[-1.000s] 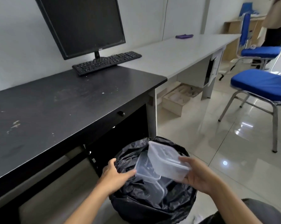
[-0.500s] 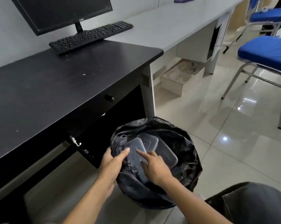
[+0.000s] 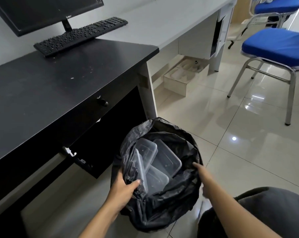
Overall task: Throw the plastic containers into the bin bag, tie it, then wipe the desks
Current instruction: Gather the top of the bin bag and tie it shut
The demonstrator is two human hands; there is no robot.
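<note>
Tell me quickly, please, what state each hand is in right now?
Left hand: grips the bin bag at its near rim.
Right hand: at the bag's right rim, blurred; grip cannot be told.

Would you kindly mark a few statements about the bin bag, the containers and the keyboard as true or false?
1. The plastic containers lie inside the bin bag. True.
2. The bin bag is tied shut. False: its mouth is open.
3. The left hand grips the bag's rim. True.
4. The keyboard lies on the floor. False: it lies up on the desks, partly on the black desk.
</note>
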